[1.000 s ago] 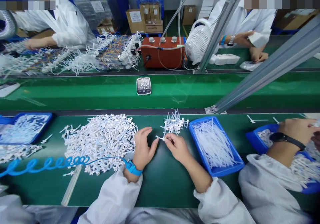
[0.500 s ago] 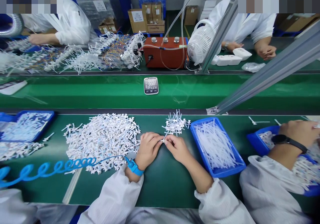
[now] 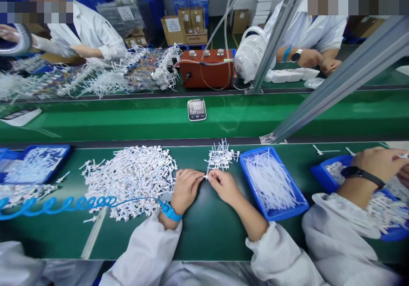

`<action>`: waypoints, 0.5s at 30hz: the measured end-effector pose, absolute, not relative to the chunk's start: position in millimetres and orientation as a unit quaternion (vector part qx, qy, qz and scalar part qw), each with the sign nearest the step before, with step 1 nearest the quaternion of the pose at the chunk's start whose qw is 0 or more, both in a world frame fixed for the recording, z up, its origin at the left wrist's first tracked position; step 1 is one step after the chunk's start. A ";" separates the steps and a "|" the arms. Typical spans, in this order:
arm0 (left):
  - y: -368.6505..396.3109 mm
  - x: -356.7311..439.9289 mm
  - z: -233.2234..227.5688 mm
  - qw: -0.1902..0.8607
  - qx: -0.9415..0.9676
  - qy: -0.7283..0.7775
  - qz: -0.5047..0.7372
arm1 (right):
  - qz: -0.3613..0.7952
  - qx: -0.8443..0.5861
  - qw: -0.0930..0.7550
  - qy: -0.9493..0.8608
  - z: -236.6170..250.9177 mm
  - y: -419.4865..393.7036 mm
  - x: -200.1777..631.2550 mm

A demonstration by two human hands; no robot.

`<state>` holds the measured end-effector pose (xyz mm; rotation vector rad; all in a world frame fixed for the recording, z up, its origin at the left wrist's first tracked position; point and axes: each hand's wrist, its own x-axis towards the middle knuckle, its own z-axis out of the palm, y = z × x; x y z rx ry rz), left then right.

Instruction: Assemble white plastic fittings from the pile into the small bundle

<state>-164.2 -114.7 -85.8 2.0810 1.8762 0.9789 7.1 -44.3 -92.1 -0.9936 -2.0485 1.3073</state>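
My left hand (image 3: 186,189) and my right hand (image 3: 224,186) meet fingertip to fingertip over the green bench. Both pinch one small white plastic connector (image 3: 206,176), from which a thin pale tube seems to rise. The fingers cover most of it. Just beyond them lies a small heap of white connectors with tubes (image 3: 221,155). Beside my left hand spreads a large pile of similar small white connectors (image 3: 129,179). To the right of my right hand, a blue tray (image 3: 260,211) holds many loose translucent tubes (image 3: 271,181). A blue wrist strap (image 3: 171,212) circles my left wrist.
A coiled blue cord (image 3: 73,201) runs left from the strap. A co-worker's watch-wearing arm (image 3: 362,184) reaches over blue trays at right. Behind, a green conveyor belt (image 3: 143,118) carries a small display device (image 3: 197,110). A metal post (image 3: 322,90) slants across the right side.
My hands stay pinched together at nearly the same place. The display device has shifted right along the belt. At upper left, a co-worker's arms have moved. The whole view has shifted slightly.
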 end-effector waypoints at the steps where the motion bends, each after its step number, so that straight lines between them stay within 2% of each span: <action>1: -115.1 -163.5 -86.6 0.081 0.699 0.631 0.327 | 0.480 -0.366 0.256 -0.755 -92.0 -44.3 6.9; 6: -115.1 -164.6 -86.6 0.075 0.707 0.632 0.310 | 0.470 -0.370 0.264 -0.757 -94.5 -45.2 5.8; 10: -103.4 -182.2 -69.5 0.040 0.671 0.662 0.333 | 0.451 -0.388 0.276 -0.755 -96.2 -48.4 5.5; 13: -84.6 -188.6 -51.3 0.014 0.634 0.684 0.360 | 0.413 -0.379 0.232 -0.795 -93.6 -51.2 4.9; 15: -69.6 -180.1 -43.6 0.037 0.659 0.667 0.346 | 0.376 -0.370 0.202 -0.825 -91.7 -53.1 4.0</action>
